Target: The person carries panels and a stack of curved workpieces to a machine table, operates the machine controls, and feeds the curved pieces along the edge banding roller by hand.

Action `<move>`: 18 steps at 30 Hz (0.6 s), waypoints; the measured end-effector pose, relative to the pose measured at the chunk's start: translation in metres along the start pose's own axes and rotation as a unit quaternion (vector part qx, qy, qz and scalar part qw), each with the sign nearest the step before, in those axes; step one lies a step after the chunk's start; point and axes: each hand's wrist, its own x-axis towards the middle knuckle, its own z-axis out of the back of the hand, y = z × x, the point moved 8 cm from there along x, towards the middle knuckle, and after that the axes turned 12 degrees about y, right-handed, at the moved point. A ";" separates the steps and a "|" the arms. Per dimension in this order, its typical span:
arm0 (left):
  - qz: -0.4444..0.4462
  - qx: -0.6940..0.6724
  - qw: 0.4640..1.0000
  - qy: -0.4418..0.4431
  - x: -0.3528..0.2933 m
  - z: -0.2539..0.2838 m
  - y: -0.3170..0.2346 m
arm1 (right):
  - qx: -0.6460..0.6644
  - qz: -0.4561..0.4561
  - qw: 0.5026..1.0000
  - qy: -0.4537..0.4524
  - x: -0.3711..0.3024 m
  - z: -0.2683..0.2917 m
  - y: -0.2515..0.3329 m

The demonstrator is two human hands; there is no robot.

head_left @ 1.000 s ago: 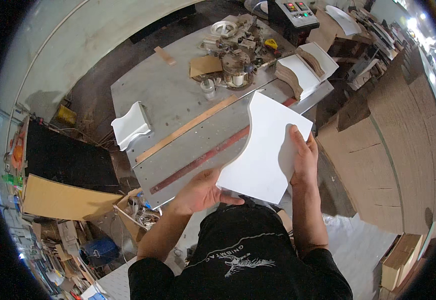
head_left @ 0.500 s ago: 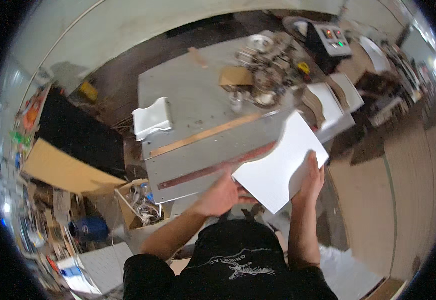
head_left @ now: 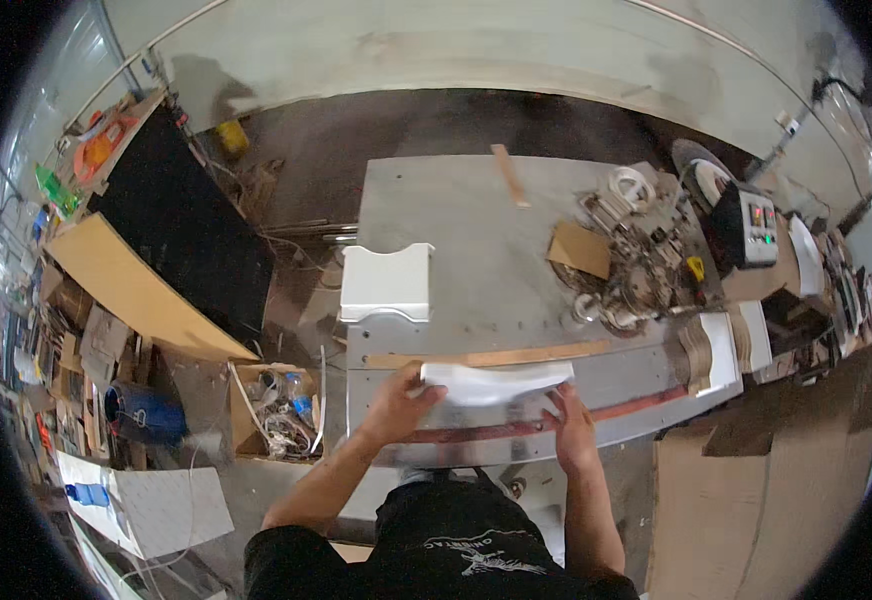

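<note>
Between my hands is a white panel with curved long edges (head_left: 496,384), tilted so that its face shows as a narrow band. My left hand (head_left: 401,405) grips its left end, fingers closed on the corner. At the other end, my right hand (head_left: 573,428) holds the panel with the thumb and fingertips. The panel is over the front of the grey table (head_left: 456,240), between a light wooden strip (head_left: 546,353) and a dark red strip (head_left: 616,408). A similar white stack of panels (head_left: 386,283) lies at the table's left side.
Brown-edged stacks of white panels (head_left: 721,352) stand at the right end. Metal parts (head_left: 641,290) with a cardboard piece (head_left: 580,249) clutter the back right, near a control box (head_left: 756,228). A carton of scraps (head_left: 246,420) sits left; cardboard sheets (head_left: 706,510) lie lower right.
My hands have brought the panel left and tilted it from a broad face to a narrow band, level in front of me. The view has turned, so the table appears straighter.
</note>
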 end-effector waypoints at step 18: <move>0.008 -0.157 0.984 -0.084 0.016 0.243 0.045 | -0.032 -0.150 0.986 0.072 0.217 -0.187 -0.023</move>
